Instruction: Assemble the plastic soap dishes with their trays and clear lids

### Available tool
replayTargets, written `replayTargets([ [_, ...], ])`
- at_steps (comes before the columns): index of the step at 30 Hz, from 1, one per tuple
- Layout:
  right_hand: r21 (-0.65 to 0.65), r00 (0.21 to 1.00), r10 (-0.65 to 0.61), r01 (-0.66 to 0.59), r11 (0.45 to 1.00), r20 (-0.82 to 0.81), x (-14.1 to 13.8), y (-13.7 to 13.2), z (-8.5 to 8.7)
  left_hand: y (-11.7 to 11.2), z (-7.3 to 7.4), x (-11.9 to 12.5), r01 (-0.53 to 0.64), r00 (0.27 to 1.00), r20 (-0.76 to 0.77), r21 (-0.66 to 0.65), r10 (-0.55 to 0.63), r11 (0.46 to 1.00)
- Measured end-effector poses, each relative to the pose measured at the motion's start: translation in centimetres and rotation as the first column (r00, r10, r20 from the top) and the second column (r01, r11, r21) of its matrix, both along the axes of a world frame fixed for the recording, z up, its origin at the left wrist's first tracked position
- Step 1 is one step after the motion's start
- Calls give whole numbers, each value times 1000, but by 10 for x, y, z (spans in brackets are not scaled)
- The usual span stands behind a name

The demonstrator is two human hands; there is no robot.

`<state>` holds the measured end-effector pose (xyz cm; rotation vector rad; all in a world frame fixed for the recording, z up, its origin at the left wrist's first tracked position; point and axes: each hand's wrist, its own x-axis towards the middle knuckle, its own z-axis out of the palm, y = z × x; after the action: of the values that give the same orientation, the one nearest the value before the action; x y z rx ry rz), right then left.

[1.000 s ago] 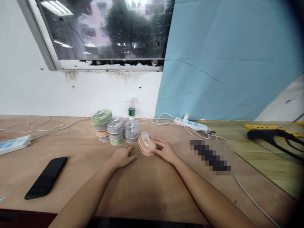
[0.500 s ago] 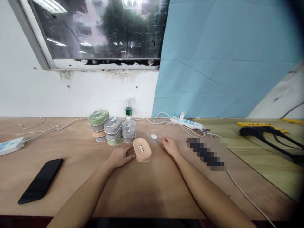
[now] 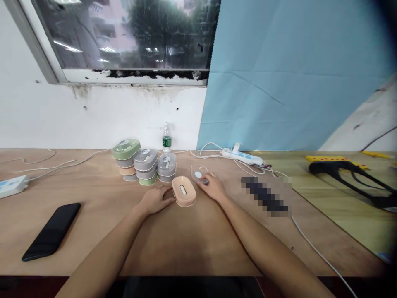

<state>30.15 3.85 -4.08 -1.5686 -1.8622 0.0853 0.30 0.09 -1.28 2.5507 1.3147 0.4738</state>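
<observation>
A peach oval box with a pale slot-shaped piece on top sits on the table in front of me. My left hand lies at its left side, thumb and fingers apart, the tips touching or very close to the box wall. To the box's upper right is a clear plastic lid with a round white sticker. My right hand has its thumb and fingers closed on the lid's near right edge. Part of that edge is hidden by the fingers.
Lidded boxes in green, grey and peach stand stacked behind my left hand, with a single grey stack beside them. Behind stands a water bottle. A power strip, a phone and a blurred dark object lie around.
My right hand has moved from touching the lid's right side to closing on its near edge, and the lid looks slightly shifted. My left hand stays beside the box. The view has tilted slightly.
</observation>
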Motion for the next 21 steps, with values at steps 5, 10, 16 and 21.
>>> replayTargets([
  [5,59,997,19,-15,998,-70,1,13,-6,1,-2,0,3,1000,19,-1,-3,1000],
  [10,85,979,108,-95,992,-170,1,10,-3,1,-2,0,1,999,34,-10,-1,1000],
  [16,83,934,325,-316,945,-148,-13,-23,22,0,0,1,-5,999,52,-23,6,1000],
  [21,-90,837,546,-548,832,-43,-41,-46,28,-2,4,1,3,997,79,-45,1,999],
])
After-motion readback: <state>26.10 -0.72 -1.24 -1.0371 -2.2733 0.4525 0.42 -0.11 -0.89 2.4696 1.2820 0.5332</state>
